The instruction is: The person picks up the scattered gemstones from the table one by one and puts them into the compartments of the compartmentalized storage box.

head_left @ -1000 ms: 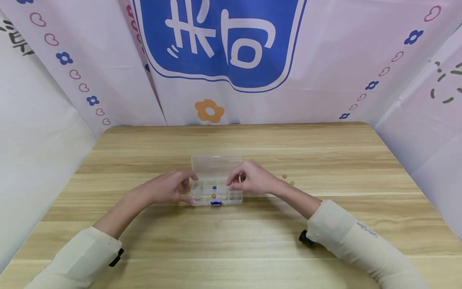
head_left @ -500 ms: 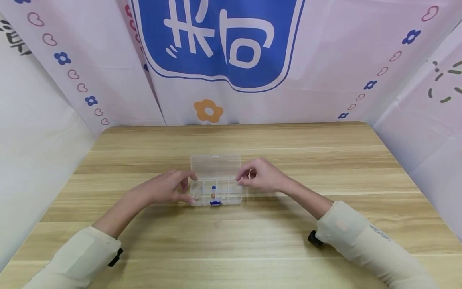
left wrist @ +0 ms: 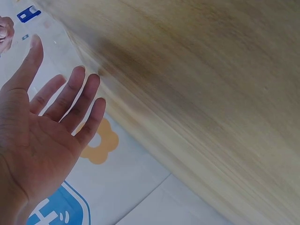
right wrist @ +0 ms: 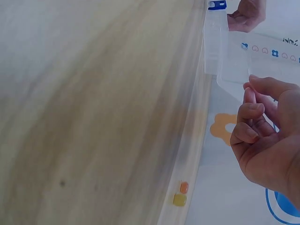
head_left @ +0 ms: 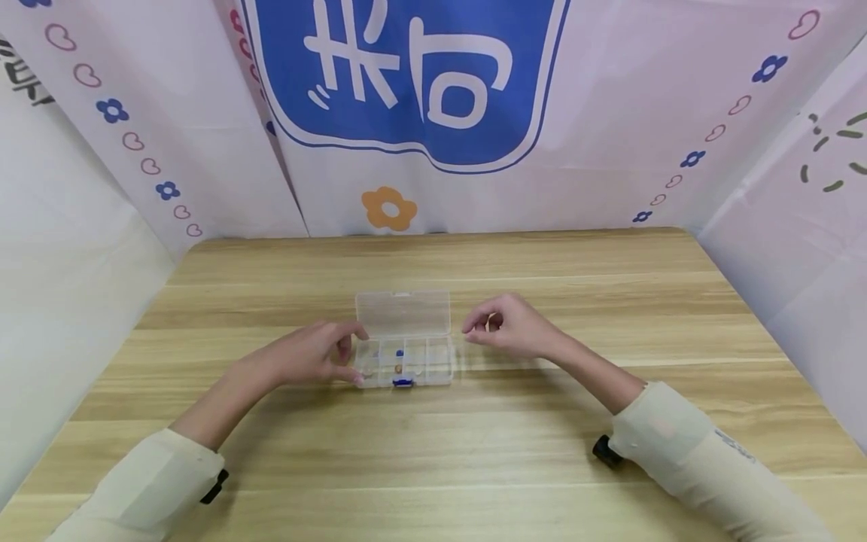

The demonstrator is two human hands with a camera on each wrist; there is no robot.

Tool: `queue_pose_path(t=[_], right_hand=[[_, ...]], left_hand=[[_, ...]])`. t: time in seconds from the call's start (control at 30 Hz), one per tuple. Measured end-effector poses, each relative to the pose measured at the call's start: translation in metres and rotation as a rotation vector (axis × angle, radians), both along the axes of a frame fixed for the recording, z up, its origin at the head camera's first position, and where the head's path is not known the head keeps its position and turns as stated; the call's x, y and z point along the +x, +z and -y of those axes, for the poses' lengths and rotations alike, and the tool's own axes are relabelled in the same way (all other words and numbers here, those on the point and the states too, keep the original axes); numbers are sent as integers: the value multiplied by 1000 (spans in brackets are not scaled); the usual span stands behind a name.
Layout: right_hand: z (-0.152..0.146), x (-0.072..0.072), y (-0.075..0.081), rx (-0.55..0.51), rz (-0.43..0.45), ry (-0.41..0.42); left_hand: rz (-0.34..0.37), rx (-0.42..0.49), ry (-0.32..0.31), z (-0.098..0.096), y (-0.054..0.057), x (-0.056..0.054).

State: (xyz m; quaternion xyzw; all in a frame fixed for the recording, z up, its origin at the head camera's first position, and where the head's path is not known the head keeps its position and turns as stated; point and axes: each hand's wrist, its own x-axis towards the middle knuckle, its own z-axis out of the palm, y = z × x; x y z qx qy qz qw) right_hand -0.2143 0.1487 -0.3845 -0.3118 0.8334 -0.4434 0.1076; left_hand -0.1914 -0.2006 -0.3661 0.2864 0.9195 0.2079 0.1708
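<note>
A clear plastic compartment box [head_left: 440, 369] lies on the table with its hinged lid [head_left: 403, 315] raised. Its front carries a blue latch [head_left: 403, 383]. Among its small contents are a blue bead [head_left: 400, 353] and an orange bead [head_left: 398, 369]. At the left end my left hand [head_left: 314, 354] holds the box between thumb and forefinger; its other fingers are loosely bent. Right of the box my right hand [head_left: 511, 327] hovers, thumb and forefinger tips together and the rest curled. Nothing shows between those fingertips. An orange bead [right wrist: 184, 187] and a yellow bead [right wrist: 179, 200] lie on the table.
The wooden table [head_left: 420, 467] ends at a printed white cloth backdrop [head_left: 542, 196], with more cloth at both sides. In the head view, my right hand and forearm hide the two loose beads.
My right hand has moved right, from above the box's compartments to beyond its right end, and now covers the loose beads in the head view. The left hand stays at the box.
</note>
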Motion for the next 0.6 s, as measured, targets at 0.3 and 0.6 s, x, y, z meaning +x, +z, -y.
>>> queue_pose_path(t=[0.3, 0.6], right_hand=[[-12, -1, 2, 14, 2, -41], [-26, -8, 0, 41, -27, -81]], left_hand=[[-4, 8, -10, 0, -1, -1], [8, -3, 3, 0, 1, 0]])
